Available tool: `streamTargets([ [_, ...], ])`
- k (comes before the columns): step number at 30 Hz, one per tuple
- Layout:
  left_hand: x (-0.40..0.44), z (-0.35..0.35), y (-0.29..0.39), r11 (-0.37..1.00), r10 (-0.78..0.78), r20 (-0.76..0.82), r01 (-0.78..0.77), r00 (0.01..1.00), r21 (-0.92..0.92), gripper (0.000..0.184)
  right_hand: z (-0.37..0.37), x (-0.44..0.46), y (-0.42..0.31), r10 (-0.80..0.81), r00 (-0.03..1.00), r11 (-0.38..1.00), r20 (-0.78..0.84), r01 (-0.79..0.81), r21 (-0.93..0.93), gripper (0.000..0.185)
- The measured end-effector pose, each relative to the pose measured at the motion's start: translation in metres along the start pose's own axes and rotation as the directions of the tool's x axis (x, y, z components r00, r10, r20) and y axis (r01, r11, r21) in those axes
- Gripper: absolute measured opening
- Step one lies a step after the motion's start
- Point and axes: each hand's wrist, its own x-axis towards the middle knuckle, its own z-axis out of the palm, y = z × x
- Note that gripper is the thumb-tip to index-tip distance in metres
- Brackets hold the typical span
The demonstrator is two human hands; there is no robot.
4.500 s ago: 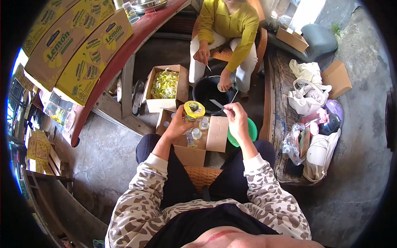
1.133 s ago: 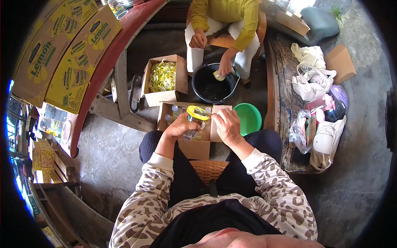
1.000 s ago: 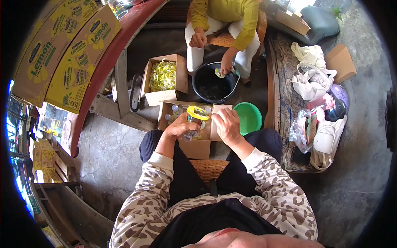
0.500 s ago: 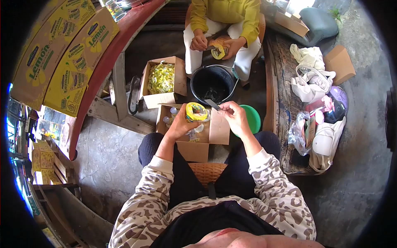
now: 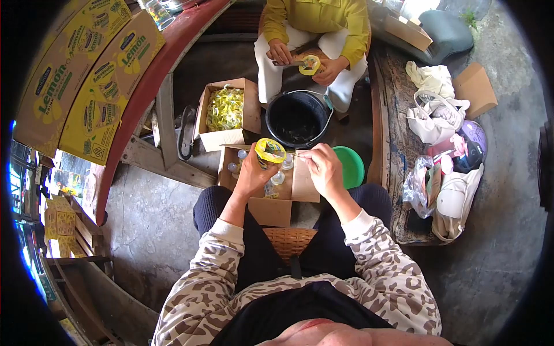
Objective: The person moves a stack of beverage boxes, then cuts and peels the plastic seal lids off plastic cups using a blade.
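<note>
My left hand (image 5: 253, 177) is wrapped round a plastic drink cup (image 5: 269, 150) with a yellow printed rim, tilted so that its top shows. My right hand (image 5: 324, 168) pinches a thin knife (image 5: 298, 154), seen nearly edge-on, with its tip close to the cup's right side. I cannot tell whether the blade touches the cup. Below my hands stands an open cardboard box (image 5: 270, 212) with several clear cups (image 5: 277, 178) in it. Just beyond is a black bucket (image 5: 296, 115), dark inside.
Opposite sits a person in a yellow top (image 5: 323, 23), holding a knife and another yellow-rimmed cup (image 5: 310, 65). A carton of yellow strips (image 5: 225, 108) stands left of the bucket. A green lid or basin (image 5: 350, 166) lies right. Bags (image 5: 433, 118) rest on a bench.
The knife in my right hand has turned from flat to edge-on and now points at the cup. The cup has shifted slightly up and left. The other person's cup has turned its top upward.
</note>
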Motion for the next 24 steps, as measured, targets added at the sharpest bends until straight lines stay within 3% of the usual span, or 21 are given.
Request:
streamTargets([
  [8, 0.0, 0.002, -0.009, 0.997, 0.036, -0.051, -0.032, 0.998, 0.073, 0.048, -0.003, 0.001, -0.016, -0.174, 0.985, 0.967, 0.023, 0.175, -0.185, 0.016],
  [15, 0.0, 0.003, -0.013, 0.996, 0.037, -0.058, -0.032, 0.998, 0.079, 0.051, -0.002, -0.001, -0.016, -0.17, 0.985, 0.966, -0.018, 0.163, -0.203, 0.017],
  [19, -0.001, 0.01, -0.037, 0.985, 0.072, -0.114, -0.053, 0.991, 0.163, 0.057, -0.003, -0.002, -0.019, -0.183, 0.981, 0.948, 0.066, 0.194, -0.253, 0.018],
  [24, -0.005, 0.005, -0.006, 0.989, -0.047, -0.003, 0.047, 0.999, 0.142, 0.058, 0.001, -0.004, -0.018, -0.228, 0.967, 0.9, 0.112, 0.253, -0.355, 0.02],
])
